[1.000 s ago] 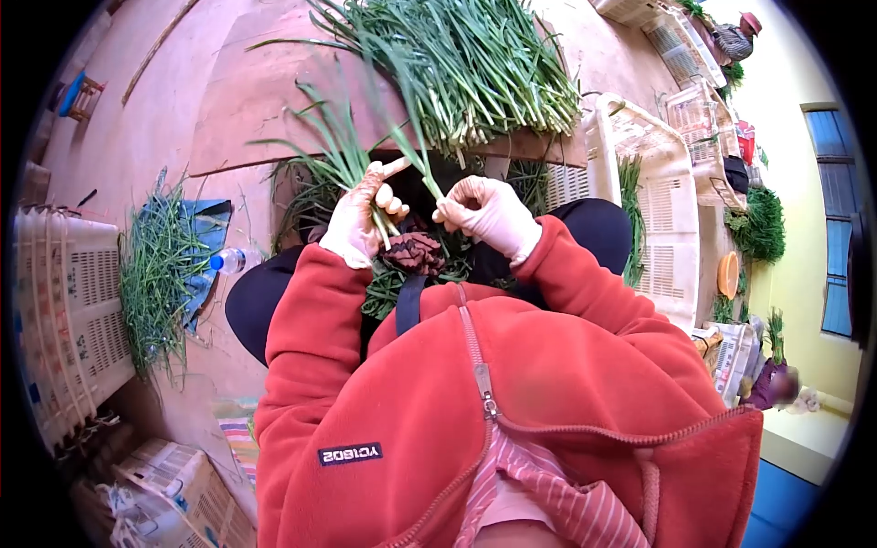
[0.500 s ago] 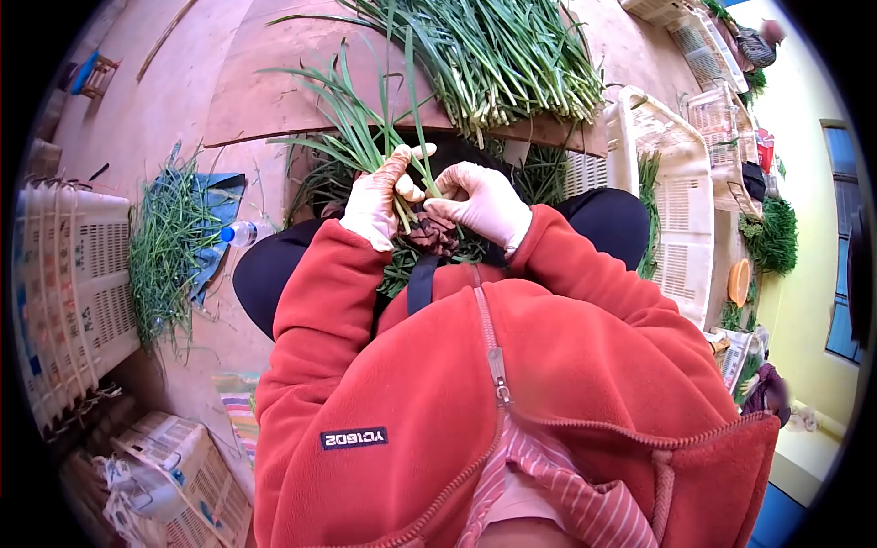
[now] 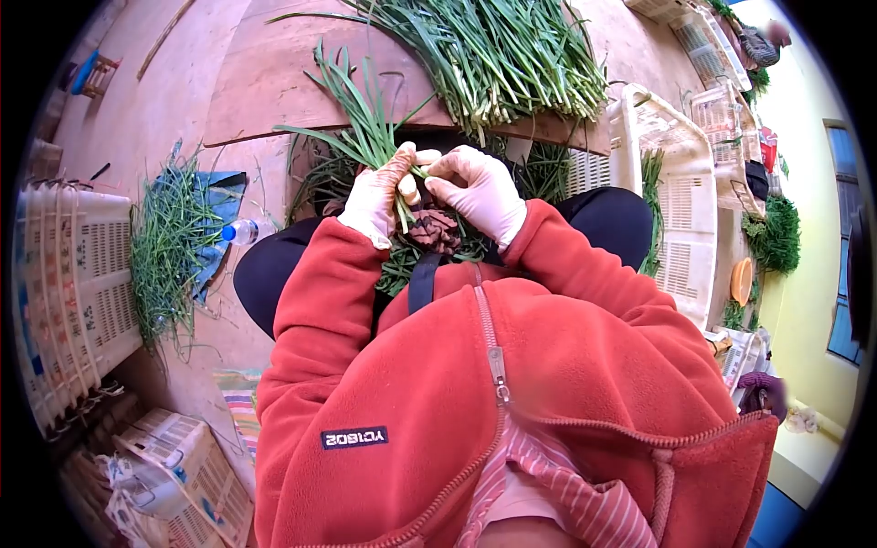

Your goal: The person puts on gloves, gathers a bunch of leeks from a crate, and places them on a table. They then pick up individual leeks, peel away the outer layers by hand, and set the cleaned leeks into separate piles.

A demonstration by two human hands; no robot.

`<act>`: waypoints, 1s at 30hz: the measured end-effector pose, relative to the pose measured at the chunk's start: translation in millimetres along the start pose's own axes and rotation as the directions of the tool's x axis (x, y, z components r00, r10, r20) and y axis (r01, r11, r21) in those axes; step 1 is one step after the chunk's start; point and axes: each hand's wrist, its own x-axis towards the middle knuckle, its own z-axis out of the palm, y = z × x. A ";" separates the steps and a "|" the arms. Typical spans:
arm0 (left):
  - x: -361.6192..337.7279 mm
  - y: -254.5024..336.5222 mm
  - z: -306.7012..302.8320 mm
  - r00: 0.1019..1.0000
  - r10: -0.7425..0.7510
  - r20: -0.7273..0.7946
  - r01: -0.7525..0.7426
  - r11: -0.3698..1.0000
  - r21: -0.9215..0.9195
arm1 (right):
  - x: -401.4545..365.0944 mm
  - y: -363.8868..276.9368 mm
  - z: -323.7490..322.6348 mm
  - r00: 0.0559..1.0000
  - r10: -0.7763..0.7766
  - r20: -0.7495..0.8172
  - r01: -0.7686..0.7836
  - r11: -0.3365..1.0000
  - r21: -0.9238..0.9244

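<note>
In a thin glove, my left hand (image 3: 380,187) is wrapped round a small bunch of garlic chives (image 3: 365,128). The green leaves fan up and away from me, and the pale stem ends poke out below the fingers. Close beside it is my right hand (image 3: 477,190), also gloved, with thumb and forefinger pinched near the left fingertips. Whatever that pinch holds, if anything, is too small to make out. On the board (image 3: 274,87) ahead lies a large heap of garlic chives (image 3: 512,64), stem ends toward me. Loose green leaves (image 3: 395,274) lie in my lap beneath the hands.
White plastic crates (image 3: 681,210) stand at my right, more crates (image 3: 100,274) at my left. A pile of green trimmings (image 3: 169,247) lies on a blue cloth beside a plastic bottle (image 3: 239,232). Other people (image 3: 763,46) sit at the far right.
The long stalks pinched by my right hand no longer show there. That hand has risen slightly toward the left fingertips. The bunch in my left hand leans a little differently.
</note>
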 end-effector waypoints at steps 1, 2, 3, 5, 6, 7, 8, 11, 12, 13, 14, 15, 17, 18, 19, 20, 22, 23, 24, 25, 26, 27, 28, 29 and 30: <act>-0.9 1.8 0.0 1.000 0.013 -0.012 -0.013 1.000 0.001 | -0.7 -0.8 -0.1 0.998 0.062 0.008 -0.063 0.992 0.112; 0.8 1.9 -1.1 1.000 0.015 -0.014 -0.015 1.000 0.003 | -0.5 -0.1 -0.8 0.998 0.060 0.008 -0.060 0.992 0.113; 3.8 0.2 -3.7 1.000 0.013 -0.026 -0.015 0.995 -0.096 | -1.3 1.4 -2.1 0.991 0.132 0.010 -0.130 0.960 0.249; 15.2 -2.1 -16.9 0.999 0.035 -0.026 -0.041 0.963 -0.268 | -4.6 4.5 -9.8 0.979 0.201 0.028 -0.197 0.904 0.380; 15.6 2.7 -21.1 0.999 0.042 -0.017 -0.045 0.954 -0.296 | -8.2 7.0 -18.8 0.971 0.230 0.059 -0.237 0.924 0.299; 15.0 6.0 -21.6 0.999 0.042 -0.013 -0.044 0.948 -0.315 | -11.4 10.2 -29.5 0.962 0.259 0.088 -0.273 0.938 0.216; 14.9 8.5 -22.2 0.999 0.043 -0.008 -0.043 0.941 -0.334 | -13.6 13.8 -40.2 0.951 0.288 0.113 -0.302 0.944 0.130; 21.1 -1.5 -29.2 0.995 0.034 0.092 -0.007 0.959 -0.283 | -6.1 21.9 -61.2 0.981 0.002 0.196 0.090 0.884 -0.459; 24.5 -6.0 -30.2 0.995 0.023 0.092 0.000 0.971 -0.241 | 0.4 8.1 -57.2 0.981 -0.013 0.193 0.084 0.928 -0.364; 16.2 -1.1 -14.8 1.000 -0.011 -0.006 0.010 0.986 -0.169 | 3.9 -3.3 -46.8 0.992 -0.012 0.128 0.054 0.942 -0.332; 23.1 -6.3 -20.4 0.998 -0.008 0.061 0.019 0.984 -0.179 | 6.5 -11.1 -36.0 0.998 -0.011 0.060 0.028 0.955 -0.295; 22.4 -7.1 -17.9 0.997 0.012 0.077 0.004 0.979 -0.203 | 10.9 -9.4 -28.3 0.994 -0.006 0.105 0.038 0.953 -0.302; 18.7 -8.5 -13.2 0.993 0.061 0.099 -0.033 0.966 -0.256 | 21.7 -11.7 -16.2 0.973 0.097 0.212 -0.053 0.978 -0.203; 18.1 -9.0 -12.7 0.987 0.089 0.133 -0.044 0.951 -0.305 | 28.2 -9.8 -9.2 0.957 0.135 0.256 -0.111 0.988 -0.108; 21.8 -11.7 -19.1 0.973 0.086 0.213 -0.017 0.952 -0.304 | 30.3 -11.0 -7.5 0.884 0.310 0.351 -0.402 0.886 0.229; 25.3 -13.6 -26.1 0.953 0.084 0.291 0.008 0.953 -0.301 | 30.7 -9.9 -7.3 0.884 0.308 0.351 -0.401 0.887 0.231; 22.8 -12.3 -23.1 0.961 0.113 0.253 -0.041 0.962 -0.271 | 32.0 -8.6 -8.4 0.870 0.362 0.334 -0.470 0.813 0.344; 21.7 -11.6 -21.8 0.965 0.143 0.218 -0.088 0.966 -0.242 | 29.2 -10.4 -11.9 0.880 0.392 0.267 -0.463 0.832 0.304; 21.5 -11.5 -23.4 0.966 0.146 0.213 -0.093 0.966 -0.241 | 24.0 -5.7 -13.3 0.902 0.382 0.200 -0.431 0.820 0.376; 21.3 -12.3 -25.7 0.986 0.129 0.104 -0.103 0.970 -0.222 | 17.4 3.0 -19.2 0.922 0.359 0.147 -0.387 0.880 0.276; 21.0 -11.6 -27.7 0.993 0.116 -0.009 -0.115 0.973 -0.202 | 10.7 13.5 -28.0 0.941 0.324 0.100 -0.337 0.926 0.168; 17.5 -6.4 -26.1 0.992 0.122 -0.030 -0.126 0.976 -0.180 | 1.6 26.6 -38.9 0.953 0.276 0.122 -0.232 0.929 -0.289; 20.5 -8.2 -30.1 0.992 0.125 -0.034 -0.129 0.968 -0.213 | -7.9 36.3 -50.2 0.959 0.235 0.160 -0.065 0.731 -0.679; 23.4 -13.0 -33.7 0.990 0.138 -0.024 -0.140 0.965 -0.222 | -15.5 37.4 -62.4 0.886 0.388 0.255 -0.040 0.611 -0.791; 24.3 -14.1 -32.5 0.989 0.151 -0.009 -0.149 0.962 -0.230 | -19.9 32.4 -68.7 0.784 0.541 0.306 0.014 0.477 -0.879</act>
